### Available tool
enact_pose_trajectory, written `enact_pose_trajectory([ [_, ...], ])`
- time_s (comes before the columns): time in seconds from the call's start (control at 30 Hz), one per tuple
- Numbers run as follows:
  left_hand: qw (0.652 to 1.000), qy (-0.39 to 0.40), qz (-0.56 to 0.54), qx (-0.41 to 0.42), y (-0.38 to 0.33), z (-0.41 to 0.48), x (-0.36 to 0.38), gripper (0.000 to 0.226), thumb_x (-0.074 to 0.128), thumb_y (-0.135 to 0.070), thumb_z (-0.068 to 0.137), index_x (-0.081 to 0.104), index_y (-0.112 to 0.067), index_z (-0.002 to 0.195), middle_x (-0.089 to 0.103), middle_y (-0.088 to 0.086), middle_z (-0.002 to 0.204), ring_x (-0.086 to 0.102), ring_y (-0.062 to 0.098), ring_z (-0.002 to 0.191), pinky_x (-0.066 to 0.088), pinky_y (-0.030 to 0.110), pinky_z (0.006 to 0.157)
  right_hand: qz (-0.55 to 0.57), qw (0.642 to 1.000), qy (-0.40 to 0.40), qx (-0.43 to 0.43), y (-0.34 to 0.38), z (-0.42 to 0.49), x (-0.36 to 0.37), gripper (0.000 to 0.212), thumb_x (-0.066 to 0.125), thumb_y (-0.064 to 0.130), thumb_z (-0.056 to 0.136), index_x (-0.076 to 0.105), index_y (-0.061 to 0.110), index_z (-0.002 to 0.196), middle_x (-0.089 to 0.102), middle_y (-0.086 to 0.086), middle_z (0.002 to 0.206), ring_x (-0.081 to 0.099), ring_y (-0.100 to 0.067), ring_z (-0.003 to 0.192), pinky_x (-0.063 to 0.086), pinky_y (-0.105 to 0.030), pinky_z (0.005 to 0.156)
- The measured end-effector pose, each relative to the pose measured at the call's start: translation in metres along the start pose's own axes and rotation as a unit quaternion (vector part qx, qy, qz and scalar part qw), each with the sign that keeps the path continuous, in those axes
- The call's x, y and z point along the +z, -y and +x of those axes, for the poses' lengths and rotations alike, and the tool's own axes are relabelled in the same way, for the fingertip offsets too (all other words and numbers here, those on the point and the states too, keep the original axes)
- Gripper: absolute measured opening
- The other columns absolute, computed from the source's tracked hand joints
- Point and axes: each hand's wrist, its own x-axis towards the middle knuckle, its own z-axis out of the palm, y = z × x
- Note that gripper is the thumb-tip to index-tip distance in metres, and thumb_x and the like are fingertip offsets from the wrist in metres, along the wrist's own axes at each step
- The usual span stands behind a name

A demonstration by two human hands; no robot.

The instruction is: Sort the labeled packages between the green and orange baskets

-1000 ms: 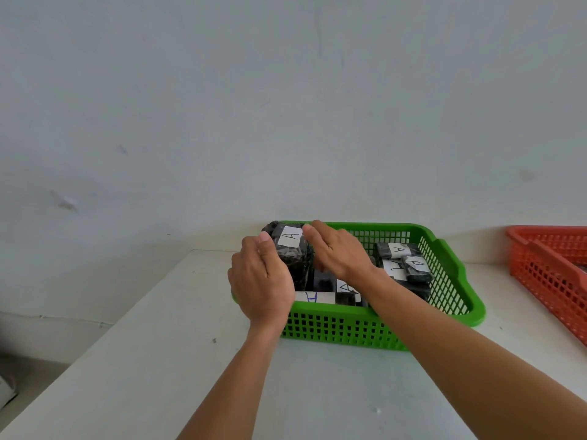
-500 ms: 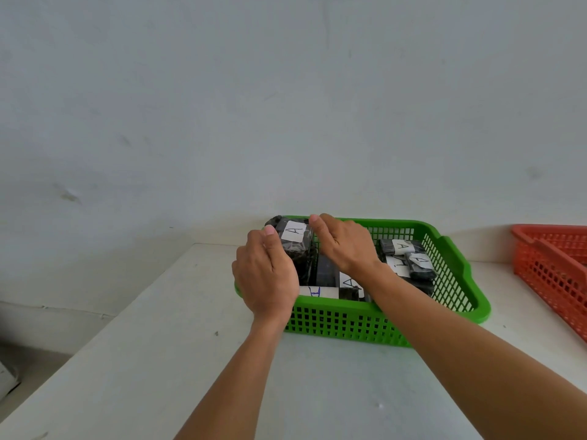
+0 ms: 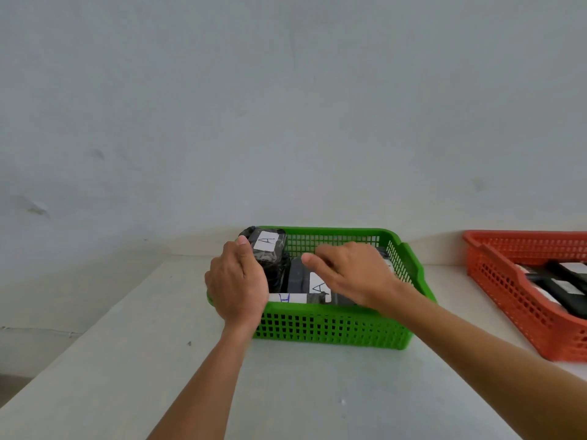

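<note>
The green basket (image 3: pixel 333 328) sits mid-table and holds several dark wrapped packages with white labels. A black package marked A (image 3: pixel 266 246) stands upright in its back left corner. My left hand (image 3: pixel 236 287) holds that package from the left, thumb up along its edge; the fingers are hidden behind the hand. My right hand (image 3: pixel 349 274) hovers over the basket's middle, blurred, fingers relaxed and pointing left, holding nothing. Beneath it lies a grey package marked A (image 3: pixel 298 277). The orange basket (image 3: pixel 508 281) stands at the right with black labeled packages (image 3: pixel 565 284) inside.
The white table (image 3: pixel 317 392) meets a plain wall behind the baskets. Its left edge runs diagonally, with floor below. A strip of bare table separates the green and orange baskets.
My right hand has let go of the upright A package and moved right over the basket's middle. My left hand stays at the package. The camera has tilted, bringing more of the orange basket into view.
</note>
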Motion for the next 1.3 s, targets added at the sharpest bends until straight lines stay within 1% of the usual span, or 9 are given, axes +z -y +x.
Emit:
enact_pose_trajectory([
  [0.07, 1.000, -0.002, 0.004, 0.004, 0.000, 0.000, 0.000, 0.058, 0.016, -0.045, 0.092, 0.057, -0.007, 0.078, 0.060, 0.012, 0.075, 0.051, 0.033, 0.079, 0.039, 0.042, 0.075, -0.026, 0.999, 0.016, 0.014, -0.005, -0.025, -0.002, 0.060, 0.007, 0.065, 0.087, 0.044, 0.022, 0.066, 0.041, 0.008, 0.048, 0.040, -0.010, 0.042, 0.038, -0.025, 0.051],
  [0.13, 1.000, -0.003, 0.005, 0.003, 0.001, 0.000, 0.000, 0.060, 0.014, -0.046, 0.091, 0.059, -0.007, 0.080, 0.063, 0.014, 0.079, 0.053, 0.034, 0.081, 0.041, 0.043, 0.078, -0.033, 0.998, 0.018, 0.040, -0.012, -0.040, -0.002, 0.055, 0.009, 0.064, 0.087, 0.039, 0.025, 0.063, 0.041, 0.008, 0.050, 0.043, -0.011, 0.045, 0.035, -0.023, 0.050],
  [0.3, 1.000, 0.005, 0.012, -0.002, 0.004, 0.001, 0.002, 0.063, 0.013, -0.048, 0.090, 0.062, -0.008, 0.087, 0.067, 0.015, 0.084, 0.056, 0.037, 0.086, 0.043, 0.046, 0.082, 0.061, 0.992, -0.003, 0.107, -0.019, -0.040, -0.001, 0.053, 0.021, 0.059, 0.092, 0.042, 0.019, 0.064, 0.047, 0.003, 0.055, 0.049, -0.017, 0.052, 0.038, -0.029, 0.053],
  [0.67, 0.999, 0.016, 0.026, -0.011, 0.003, -0.002, 0.001, 0.055, 0.020, -0.047, 0.093, 0.059, -0.012, 0.077, 0.065, 0.010, 0.075, 0.056, 0.035, 0.078, 0.048, 0.045, 0.072, 0.057, 0.991, 0.006, 0.121, -0.018, -0.042, 0.006, 0.050, 0.026, 0.059, 0.092, 0.036, 0.023, 0.059, 0.045, 0.006, 0.049, 0.045, -0.013, 0.046, 0.043, -0.029, 0.053],
  [0.8, 0.999, 0.025, 0.048, 0.000, 0.004, -0.002, 0.001, 0.039, 0.039, -0.032, 0.096, 0.050, -0.011, 0.066, 0.057, 0.009, 0.060, 0.053, 0.033, 0.064, 0.044, 0.037, 0.056, 0.051, 0.991, -0.009, 0.121, -0.017, -0.043, 0.006, 0.047, 0.029, 0.056, 0.093, 0.033, 0.025, 0.057, 0.043, 0.008, 0.047, 0.042, -0.010, 0.043, 0.037, -0.026, 0.047],
  [0.97, 0.996, 0.034, 0.056, 0.063, 0.000, -0.003, -0.001, 0.038, 0.048, -0.018, 0.093, 0.042, -0.015, 0.055, 0.047, 0.005, 0.046, 0.044, 0.023, 0.046, 0.030, 0.028, 0.045, 0.033, 0.994, -0.054, 0.094, -0.017, -0.047, 0.004, 0.039, 0.035, 0.047, 0.095, 0.038, 0.025, 0.063, 0.042, 0.009, 0.047, 0.039, -0.009, 0.040, 0.029, -0.024, 0.042],
  [1.07, 0.989, 0.059, 0.073, 0.117, -0.005, -0.003, -0.004, 0.036, 0.051, -0.014, 0.092, 0.048, -0.014, 0.056, 0.045, -0.001, 0.043, 0.045, 0.021, 0.044, 0.038, 0.033, 0.058, 0.048, 0.993, -0.064, 0.082, -0.015, -0.049, -0.001, 0.033, 0.041, 0.041, 0.095, 0.045, 0.022, 0.068, 0.046, 0.009, 0.050, 0.041, -0.010, 0.041, 0.035, -0.026, 0.044],
  [1.13, 0.977, 0.075, 0.100, 0.175, -0.007, -0.002, -0.005, 0.032, 0.048, -0.020, 0.091, 0.053, -0.014, 0.060, 0.046, -0.003, 0.044, 0.046, 0.019, 0.045, 0.036, 0.034, 0.066, 0.066, 0.990, -0.074, 0.098, -0.015, -0.048, -0.009, 0.031, 0.042, 0.041, 0.094, 0.051, 0.020, 0.072, 0.050, 0.007, 0.053, 0.046, -0.013, 0.046, 0.041, -0.029, 0.048],
  [1.3, 0.946, 0.085, 0.129, 0.284, -0.014, -0.003, -0.009, 0.035, 0.036, -0.036, 0.087, 0.048, -0.021, 0.058, 0.038, -0.010, 0.045, 0.041, 0.015, 0.046, 0.031, 0.033, 0.062, 0.047, 0.990, -0.081, 0.110, -0.022, -0.056, -0.036, 0.030, 0.037, 0.047, 0.091, 0.047, 0.023, 0.076, 0.064, 0.000, 0.067, 0.058, -0.019, 0.061, 0.042, -0.031, 0.055],
])
